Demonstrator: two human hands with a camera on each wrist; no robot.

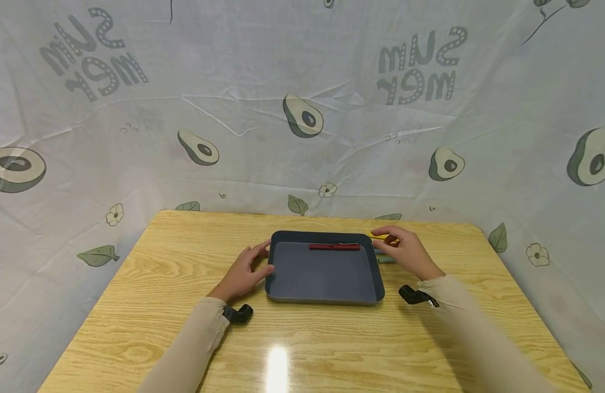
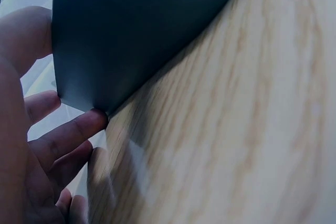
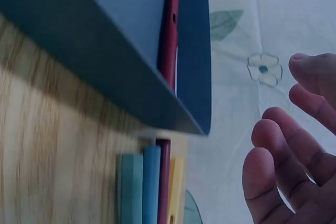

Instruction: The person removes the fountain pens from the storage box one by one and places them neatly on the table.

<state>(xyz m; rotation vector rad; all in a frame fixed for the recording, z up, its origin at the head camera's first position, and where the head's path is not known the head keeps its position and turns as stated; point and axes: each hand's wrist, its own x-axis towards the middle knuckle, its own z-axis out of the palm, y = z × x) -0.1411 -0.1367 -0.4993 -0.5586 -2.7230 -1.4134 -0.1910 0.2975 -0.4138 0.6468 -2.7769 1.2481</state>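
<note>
A dark grey tray (image 1: 326,273) lies on the table with a red pen (image 1: 334,246) along its far side. At the tray's left side my left hand (image 1: 243,273) holds it, the thumb over the rim and the fingers (image 2: 79,132) against the outside. My right hand (image 1: 405,251) hovers by the tray's far right corner, fingers loosely bent with nothing seen between them. Close by lie a yellow pen (image 3: 176,187), a dark red pen (image 3: 164,177), a blue pen (image 3: 151,182) and a green pen (image 3: 131,187), side by side on the table.
The wooden table (image 1: 184,262) ends at a hanging white cloth (image 1: 243,136) printed with avocados and leaves. Each wrist carries a small black camera mount (image 1: 415,295). Bare tabletop shows around the tray's left and near sides.
</note>
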